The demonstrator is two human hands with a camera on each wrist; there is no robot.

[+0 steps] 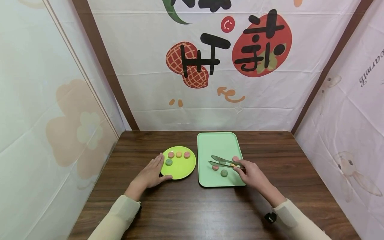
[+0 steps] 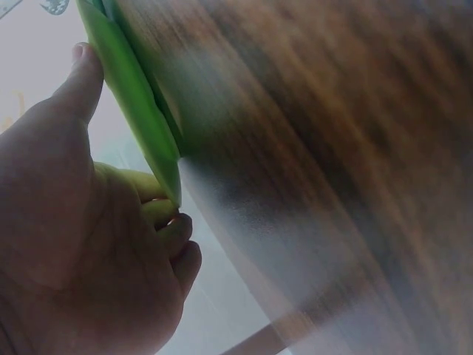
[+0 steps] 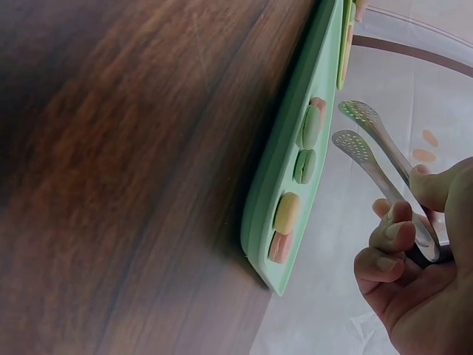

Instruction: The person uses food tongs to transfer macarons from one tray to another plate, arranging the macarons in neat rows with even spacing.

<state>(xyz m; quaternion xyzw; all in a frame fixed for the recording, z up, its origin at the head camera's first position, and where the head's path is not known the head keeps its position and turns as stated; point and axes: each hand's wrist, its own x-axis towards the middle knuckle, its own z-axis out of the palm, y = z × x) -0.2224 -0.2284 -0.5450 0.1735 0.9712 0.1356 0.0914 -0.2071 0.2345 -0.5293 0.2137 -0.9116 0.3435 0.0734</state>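
As the head view shows, the right hand grips tongs over macarons on the tray; the left hand, spread, touches the plate. Left wrist: thumb against the plate's rim. Right wrist: tongs' tips apart!

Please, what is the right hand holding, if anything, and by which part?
The right hand grips perforated-tip metal tongs by their arms, near the joined end.
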